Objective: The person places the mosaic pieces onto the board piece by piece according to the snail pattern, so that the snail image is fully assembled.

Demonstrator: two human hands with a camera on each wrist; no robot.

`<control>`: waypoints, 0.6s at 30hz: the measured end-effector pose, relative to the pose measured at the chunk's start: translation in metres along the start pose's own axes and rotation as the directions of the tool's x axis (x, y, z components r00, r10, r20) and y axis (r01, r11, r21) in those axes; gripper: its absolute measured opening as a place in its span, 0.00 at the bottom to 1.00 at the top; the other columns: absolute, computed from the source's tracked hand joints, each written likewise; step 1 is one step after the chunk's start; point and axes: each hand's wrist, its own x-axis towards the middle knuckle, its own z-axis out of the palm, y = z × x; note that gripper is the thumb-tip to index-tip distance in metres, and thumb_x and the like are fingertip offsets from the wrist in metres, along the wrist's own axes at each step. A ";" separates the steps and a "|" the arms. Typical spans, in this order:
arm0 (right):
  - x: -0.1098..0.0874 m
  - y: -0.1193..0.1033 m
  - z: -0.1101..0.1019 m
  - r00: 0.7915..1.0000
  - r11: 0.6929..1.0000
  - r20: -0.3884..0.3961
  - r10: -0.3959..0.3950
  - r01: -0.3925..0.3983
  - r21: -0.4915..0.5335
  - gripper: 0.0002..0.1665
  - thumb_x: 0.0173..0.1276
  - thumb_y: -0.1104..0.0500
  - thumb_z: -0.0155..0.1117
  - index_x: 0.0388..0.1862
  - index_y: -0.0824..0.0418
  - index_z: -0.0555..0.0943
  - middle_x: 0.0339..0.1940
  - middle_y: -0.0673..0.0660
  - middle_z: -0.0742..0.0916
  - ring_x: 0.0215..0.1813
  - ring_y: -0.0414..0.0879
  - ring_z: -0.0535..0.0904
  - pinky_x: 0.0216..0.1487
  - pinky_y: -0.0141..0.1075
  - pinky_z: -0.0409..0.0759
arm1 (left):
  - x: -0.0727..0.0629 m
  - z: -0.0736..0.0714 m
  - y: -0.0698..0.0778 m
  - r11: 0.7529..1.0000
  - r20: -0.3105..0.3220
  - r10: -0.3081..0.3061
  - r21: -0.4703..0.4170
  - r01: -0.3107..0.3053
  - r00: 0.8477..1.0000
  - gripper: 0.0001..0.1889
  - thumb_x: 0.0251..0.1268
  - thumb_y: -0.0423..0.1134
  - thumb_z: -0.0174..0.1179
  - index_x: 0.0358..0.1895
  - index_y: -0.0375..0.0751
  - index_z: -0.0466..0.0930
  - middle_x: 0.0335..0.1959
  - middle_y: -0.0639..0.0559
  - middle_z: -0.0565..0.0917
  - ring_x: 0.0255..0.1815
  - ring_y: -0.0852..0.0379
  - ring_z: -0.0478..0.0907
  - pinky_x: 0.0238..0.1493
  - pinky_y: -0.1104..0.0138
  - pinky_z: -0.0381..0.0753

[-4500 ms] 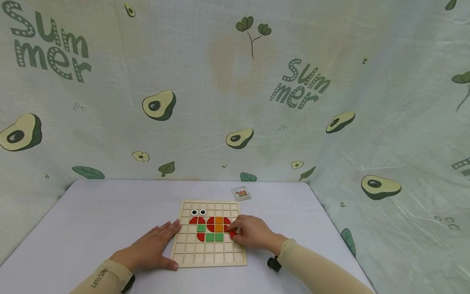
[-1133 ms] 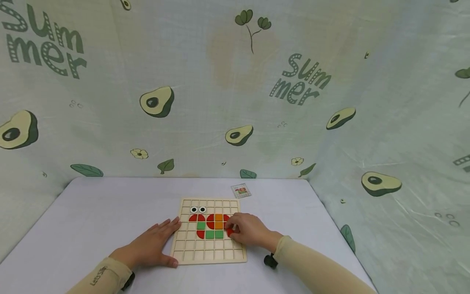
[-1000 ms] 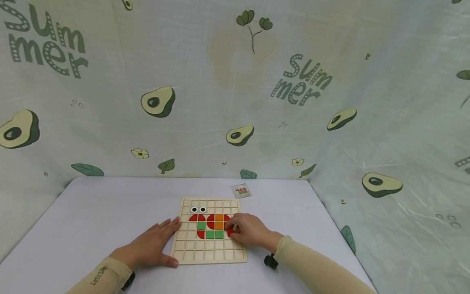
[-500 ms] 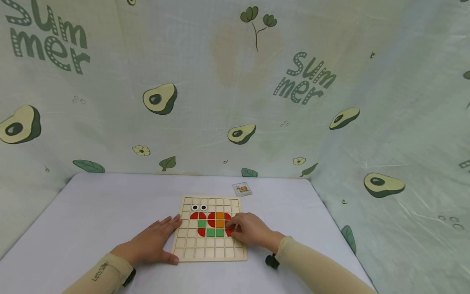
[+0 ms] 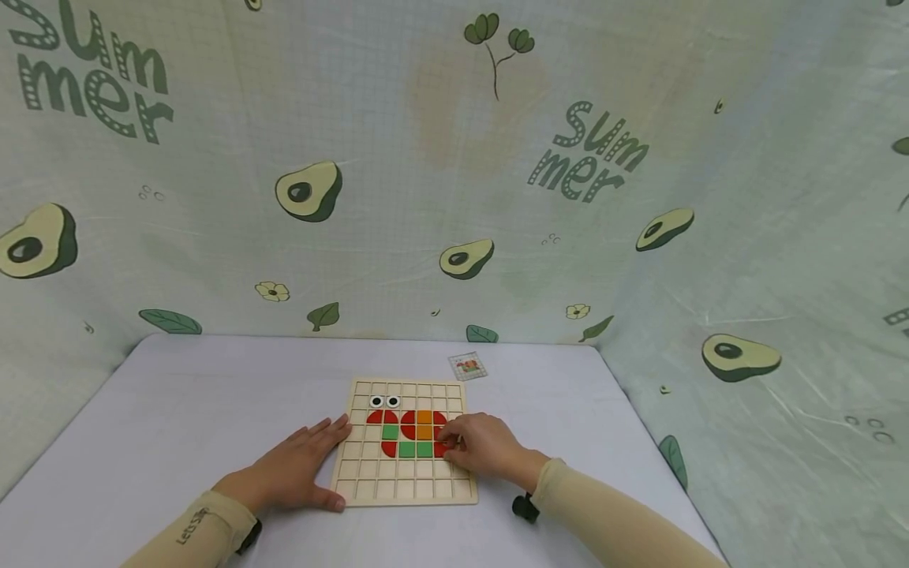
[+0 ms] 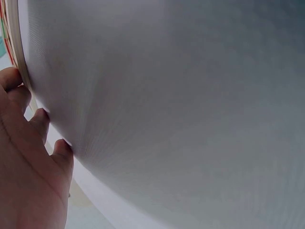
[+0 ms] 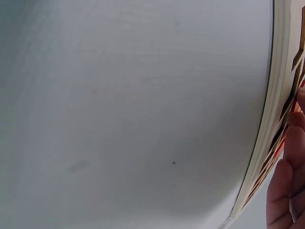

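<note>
A light wooden grid board point(image 5: 387, 491) lies flat on the table. In its cells are two eye discs point(image 5: 385, 402), several red quarter-round tiles point(image 5: 389, 450), green square tiles point(image 5: 406, 450) and orange square tiles point(image 5: 424, 424). My left hand point(image 5: 287, 473) rests with spread fingers against the board's left edge; in the left wrist view its fingers point(image 6: 40, 121) touch the rim. My right hand point(image 5: 490, 450) has curled fingers and thumb on a red quarter-round tile point(image 5: 439, 450), right of the green row, partly hidden by the fingertips. The right wrist view shows those fingers point(image 7: 295, 143) over the board.
A small pattern card point(image 5: 468, 366) with a coloured picture lies behind the board's right corner. The white-covered table point(image 5: 234, 394) meets a hanging cloth point(image 5: 383, 260) printed with avocados at the back and right.
In the right hand's fingers, the red quarter-round tile has shifted left and turned, and now sits squarely beside the last green tile. The left hand stays at the board's edge.
</note>
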 end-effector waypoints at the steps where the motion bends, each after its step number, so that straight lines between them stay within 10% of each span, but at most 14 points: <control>1: 0.000 0.000 0.000 1.000 1.000 -0.001 0.000 0.000 0.000 0.10 0.62 0.55 0.74 0.44 0.49 0.88 0.30 0.36 0.82 0.31 0.31 0.73 0.36 0.28 0.75 | 0.000 0.000 0.000 1.000 -0.001 0.001 -0.003 -0.001 1.000 0.64 0.35 0.76 0.69 0.76 0.39 0.61 0.79 0.46 0.57 0.77 0.40 0.53 0.74 0.42 0.53; 18: -0.002 0.002 -0.003 1.000 0.999 0.014 -0.005 0.006 -0.051 0.09 0.64 0.51 0.74 0.43 0.48 0.89 0.33 0.35 0.83 0.34 0.32 0.75 0.42 0.30 0.79 | -0.002 -0.003 0.005 1.000 -0.003 0.006 -0.020 -0.006 1.000 0.64 0.36 0.73 0.71 0.75 0.37 0.61 0.78 0.43 0.58 0.76 0.38 0.55 0.73 0.41 0.54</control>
